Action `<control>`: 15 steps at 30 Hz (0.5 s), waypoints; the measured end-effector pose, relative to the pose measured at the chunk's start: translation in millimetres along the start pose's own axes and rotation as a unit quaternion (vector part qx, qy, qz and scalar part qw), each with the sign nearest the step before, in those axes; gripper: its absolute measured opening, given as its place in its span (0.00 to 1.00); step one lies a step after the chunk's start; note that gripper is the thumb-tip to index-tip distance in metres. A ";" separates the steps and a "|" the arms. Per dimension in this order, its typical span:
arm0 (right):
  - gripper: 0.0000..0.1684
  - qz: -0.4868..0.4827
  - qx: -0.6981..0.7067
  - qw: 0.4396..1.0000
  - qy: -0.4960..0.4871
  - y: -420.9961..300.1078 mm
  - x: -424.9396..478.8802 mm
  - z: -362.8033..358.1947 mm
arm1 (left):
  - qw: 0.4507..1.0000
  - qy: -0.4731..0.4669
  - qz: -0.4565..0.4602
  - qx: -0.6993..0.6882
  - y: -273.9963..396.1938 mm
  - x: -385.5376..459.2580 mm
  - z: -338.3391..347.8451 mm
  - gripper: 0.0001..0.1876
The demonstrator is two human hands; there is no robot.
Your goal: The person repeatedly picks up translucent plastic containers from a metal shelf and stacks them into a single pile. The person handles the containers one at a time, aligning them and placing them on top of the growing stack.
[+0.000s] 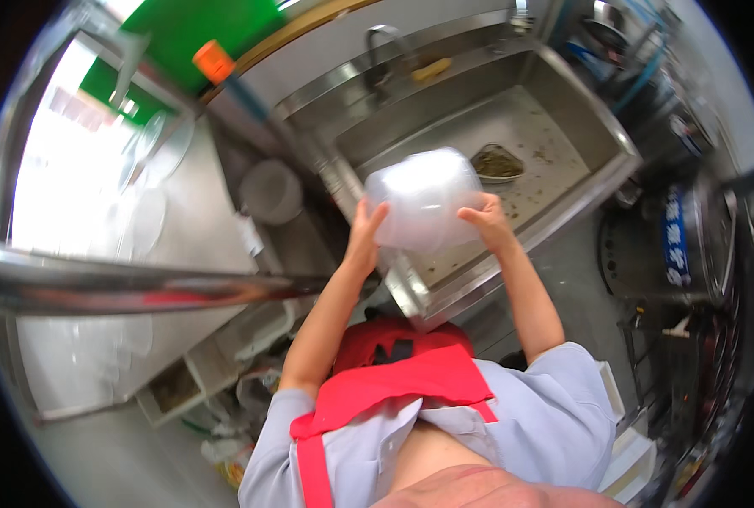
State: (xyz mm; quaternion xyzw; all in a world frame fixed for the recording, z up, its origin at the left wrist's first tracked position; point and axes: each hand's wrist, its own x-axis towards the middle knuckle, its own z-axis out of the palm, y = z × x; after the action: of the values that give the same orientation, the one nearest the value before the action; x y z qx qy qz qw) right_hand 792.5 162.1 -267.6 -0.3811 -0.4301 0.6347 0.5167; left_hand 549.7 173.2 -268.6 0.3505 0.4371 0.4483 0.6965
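A translucent white plastic container (424, 197) is held between my two hands, above the near left part of a stainless steel sink (574, 184). My left hand (367, 235) grips its left side, thumb up. On the right side, my right hand (486, 222) grips it with the thumb on the near face. Behind the container, a drain strainer (499, 164) full of greenish-brown scraps sits in the sink bottom, with small bits scattered around it. What is inside the container cannot be told.
A curved faucet (383, 38) and a yellow sponge-like item (432, 70) are at the sink's back. A steel pole (161, 287) crosses at left, over a steel counter (193, 222). A plastic bucket (271, 192) stands left of the sink. Large metal pots (701, 241) are at right.
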 end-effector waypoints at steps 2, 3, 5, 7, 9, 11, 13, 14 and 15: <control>0.16 -0.028 0.026 0.999 -0.009 -14.8 2.4 -22.5 | 0.999 -0.001 -0.008 0.053 3.9 11.5 26.4 0.34; 0.16 -0.017 0.020 1.000 -0.011 -21.8 8.6 -27.9 | 0.994 0.008 -0.040 0.103 11.5 18.6 36.8 0.34; 0.16 0.006 0.005 1.000 -0.013 -35.4 23.6 -31.5 | 0.989 -0.035 -0.076 0.125 13.0 36.6 43.4 0.37; 0.17 -0.033 -0.056 0.998 -0.022 -47.7 10.1 -32.6 | 0.989 -0.062 -0.122 0.056 11.2 21.5 58.9 0.40; 0.16 -0.042 -0.032 0.998 -0.033 -70.5 7.2 -31.4 | 0.990 -0.046 -0.082 0.102 22.8 18.1 64.5 0.43; 0.17 -0.043 -0.069 0.994 -0.072 -61.3 14.1 -30.8 | 0.995 -0.017 -0.075 0.069 31.4 30.2 55.5 0.42; 0.18 -0.059 -0.113 0.984 -0.121 -67.3 37.4 -38.7 | 0.994 -0.071 -0.071 0.041 40.2 34.3 58.1 0.40; 0.18 -0.065 -0.103 0.984 -0.127 -76.7 43.1 -44.4 | 0.993 -0.106 -0.052 0.030 38.1 34.3 56.0 0.40; 0.17 -0.059 -0.090 0.985 -0.135 -83.2 39.4 -44.7 | 0.994 -0.095 -0.048 -0.029 41.1 25.6 66.2 0.38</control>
State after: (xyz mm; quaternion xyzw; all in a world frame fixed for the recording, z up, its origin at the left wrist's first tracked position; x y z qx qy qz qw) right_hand 854.3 215.6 -206.1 -0.3105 -0.5729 0.6076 0.4542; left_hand 603.2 205.1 -215.3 0.3499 0.3727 0.3915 0.7651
